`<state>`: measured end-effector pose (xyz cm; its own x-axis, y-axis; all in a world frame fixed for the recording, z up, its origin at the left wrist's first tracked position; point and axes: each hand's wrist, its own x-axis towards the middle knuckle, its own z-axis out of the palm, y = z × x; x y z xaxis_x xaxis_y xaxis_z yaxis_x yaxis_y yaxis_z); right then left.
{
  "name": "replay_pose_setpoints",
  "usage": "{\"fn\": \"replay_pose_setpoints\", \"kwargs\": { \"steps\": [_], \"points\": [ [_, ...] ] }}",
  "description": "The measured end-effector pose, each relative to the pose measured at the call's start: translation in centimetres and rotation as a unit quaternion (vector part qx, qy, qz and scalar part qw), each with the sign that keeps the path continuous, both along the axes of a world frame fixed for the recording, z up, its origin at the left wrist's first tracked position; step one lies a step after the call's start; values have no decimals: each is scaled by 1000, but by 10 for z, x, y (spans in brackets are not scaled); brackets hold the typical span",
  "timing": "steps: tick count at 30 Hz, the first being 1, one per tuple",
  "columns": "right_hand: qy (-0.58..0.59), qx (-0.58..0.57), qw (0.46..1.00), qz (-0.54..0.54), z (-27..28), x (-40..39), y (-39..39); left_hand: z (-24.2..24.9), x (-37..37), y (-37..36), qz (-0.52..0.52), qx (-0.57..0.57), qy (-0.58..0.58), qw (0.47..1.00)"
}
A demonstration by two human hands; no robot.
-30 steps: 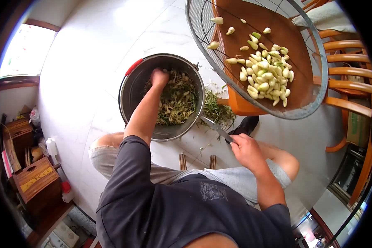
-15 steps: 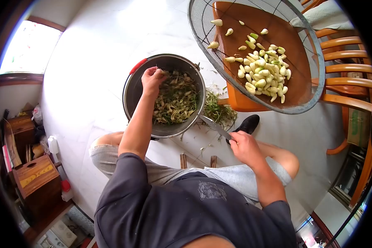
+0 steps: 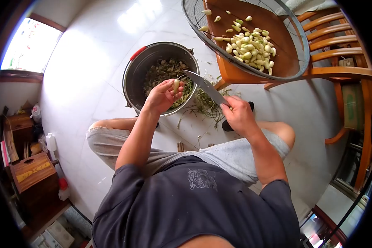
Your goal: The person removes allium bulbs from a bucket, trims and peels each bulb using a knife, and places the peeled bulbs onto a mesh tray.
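Note:
Over the near side of a metal bucket (image 3: 129, 89), my left hand (image 3: 163, 95) pinches a small pale onion-like bulb (image 3: 176, 86) between thumb and fingers, its thin root end upward. My right hand (image 3: 238, 114) is closed round the handle of a knife (image 3: 209, 89). The blade points up and left, its tip close to the bulb but apart from it. Inside the bucket lies a heap of untrimmed bulbs (image 3: 164, 70) with greenish stems. To the upper right, a wire mesh basket (image 3: 305, 51) holds a pile of cleaned white bulbs (image 3: 252, 47).
The basket rests on an orange wooden chair (image 3: 231, 74). Green trimmings (image 3: 208, 104) litter the floor between bucket and chair. A second chair back (image 3: 330, 43) stands at the right. Wooden boxes (image 3: 34, 171) are at the left wall.
My left hand has come up out of the bucket toward me with a bulb in its fingers. My right hand has raised the knife up and left, bringing its tip near the bulb.

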<state>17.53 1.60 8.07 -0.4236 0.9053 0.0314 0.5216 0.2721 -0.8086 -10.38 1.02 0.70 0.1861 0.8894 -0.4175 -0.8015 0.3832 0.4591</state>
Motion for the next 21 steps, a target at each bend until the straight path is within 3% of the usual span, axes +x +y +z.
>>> {"fn": "replay_pose_setpoints", "kwargs": {
  "steps": [9,21],
  "points": [
    [29,79,996,28,-7,-3,-7,10,35,-14,-20,-10,75,997],
    [-70,212,973,60,-6,-5,-14,21,71,-20,31,32,251,967]
  ]
}}
